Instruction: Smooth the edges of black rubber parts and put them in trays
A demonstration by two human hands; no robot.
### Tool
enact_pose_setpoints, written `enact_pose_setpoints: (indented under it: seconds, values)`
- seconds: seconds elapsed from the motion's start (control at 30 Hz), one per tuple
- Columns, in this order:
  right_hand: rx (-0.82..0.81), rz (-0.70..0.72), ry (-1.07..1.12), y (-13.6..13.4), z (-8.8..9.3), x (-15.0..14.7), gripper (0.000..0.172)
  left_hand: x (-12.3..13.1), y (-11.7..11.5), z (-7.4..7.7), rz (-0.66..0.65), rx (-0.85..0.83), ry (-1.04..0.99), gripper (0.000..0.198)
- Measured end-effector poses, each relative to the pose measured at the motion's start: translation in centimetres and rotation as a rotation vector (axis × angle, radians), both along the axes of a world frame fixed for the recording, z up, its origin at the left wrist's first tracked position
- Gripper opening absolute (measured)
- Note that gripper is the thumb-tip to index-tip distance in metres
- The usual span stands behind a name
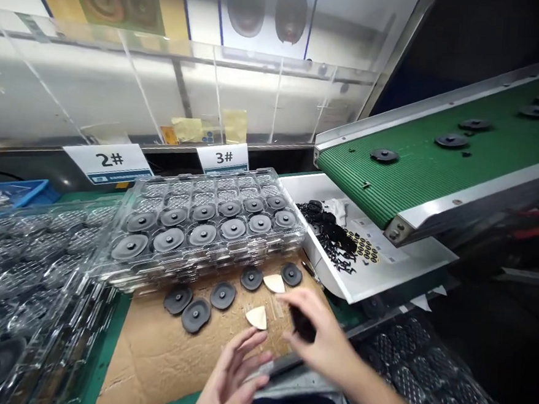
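The left hand (232, 375) is held open at 6 o'clock; a dark disc (303, 323) is gripped by the right hand (324, 341); rubber diaphragms (196, 304) are spaced on cardboard (147, 366) for easy picking

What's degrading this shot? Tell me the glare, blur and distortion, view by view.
Head view: the right hand looks softly blurred, glare whitens the clear acrylic guard, and the wide lens bends the green conveyor belt toward the frame edge.
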State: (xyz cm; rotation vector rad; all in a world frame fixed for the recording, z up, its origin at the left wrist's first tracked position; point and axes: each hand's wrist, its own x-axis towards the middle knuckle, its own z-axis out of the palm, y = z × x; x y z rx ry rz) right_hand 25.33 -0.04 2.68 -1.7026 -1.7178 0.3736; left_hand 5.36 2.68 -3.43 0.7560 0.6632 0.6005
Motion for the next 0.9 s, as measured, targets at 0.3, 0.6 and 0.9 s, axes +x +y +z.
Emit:
enact_pose_setpoints:
  seconds: [0.3,0.6,0.9]
  values:
    - [-0.043,-0.060,0.441,-1.6,-7.9,-7.4,0.065,2.7,-1.1,-2.3,0.181,-0.034,0.007,0.060]
    - [-0.321,0.006,0.183,1.4,-10.0,-3.6,0.047,-1.7,3.2,-4.1,0.339,-0.466,-0.141,0.053]
    - [-0.364,-0.087,0.037,2.9,-14.5,-3.5,0.035,-2.6,7.7,-1.3,0.480,-0.528,-0.232,0.057]
